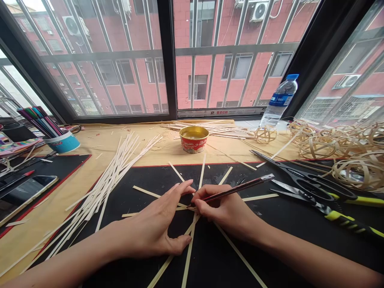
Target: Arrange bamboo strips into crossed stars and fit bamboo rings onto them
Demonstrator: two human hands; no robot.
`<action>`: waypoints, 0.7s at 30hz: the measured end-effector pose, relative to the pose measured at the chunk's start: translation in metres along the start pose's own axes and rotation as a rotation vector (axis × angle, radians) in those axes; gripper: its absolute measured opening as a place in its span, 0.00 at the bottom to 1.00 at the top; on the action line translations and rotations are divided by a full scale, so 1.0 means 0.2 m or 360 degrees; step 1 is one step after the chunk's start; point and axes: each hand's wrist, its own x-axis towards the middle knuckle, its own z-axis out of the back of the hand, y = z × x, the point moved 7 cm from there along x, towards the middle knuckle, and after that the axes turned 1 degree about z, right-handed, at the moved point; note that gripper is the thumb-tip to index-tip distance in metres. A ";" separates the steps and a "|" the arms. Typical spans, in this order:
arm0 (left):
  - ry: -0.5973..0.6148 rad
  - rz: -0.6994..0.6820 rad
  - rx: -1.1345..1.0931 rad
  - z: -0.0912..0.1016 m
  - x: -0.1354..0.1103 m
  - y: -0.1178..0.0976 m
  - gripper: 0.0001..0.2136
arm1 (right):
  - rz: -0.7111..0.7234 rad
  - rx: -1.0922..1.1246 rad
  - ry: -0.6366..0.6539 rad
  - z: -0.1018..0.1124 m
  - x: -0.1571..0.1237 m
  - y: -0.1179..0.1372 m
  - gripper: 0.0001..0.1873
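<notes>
Pale bamboo strips (201,172) radiate from a crossing on the black cutting mat (270,216). We see the left hand (153,224) spread open around that crossing, fingertips on the strips, gripping nothing. The right hand (222,208) closes on a pencil (240,189), its tip at the crossing. Steady, even pressure should stop the strips sliding.

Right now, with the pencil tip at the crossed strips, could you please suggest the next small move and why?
I'd likely mark the crossing with the pencil in the right hand while the left hand pins the bamboo strips, which lie loose on the black mat.
</notes>
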 end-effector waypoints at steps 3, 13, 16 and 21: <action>0.0005 -0.0010 0.0021 0.00 0.00 0.00 0.43 | -0.0014 -0.0003 -0.0015 0.00 0.00 0.00 0.06; -0.0084 -0.0135 0.0038 0.01 -0.01 -0.02 0.44 | 0.0139 0.0089 -0.0206 0.07 -0.01 0.07 0.07; -0.0096 -0.0150 0.0018 0.01 -0.01 -0.03 0.44 | 0.0364 0.0068 -0.0675 0.24 -0.06 0.20 0.08; -0.0106 -0.0110 0.0034 0.00 -0.01 -0.02 0.43 | 0.0639 -0.0627 -0.1119 0.51 -0.20 0.41 0.06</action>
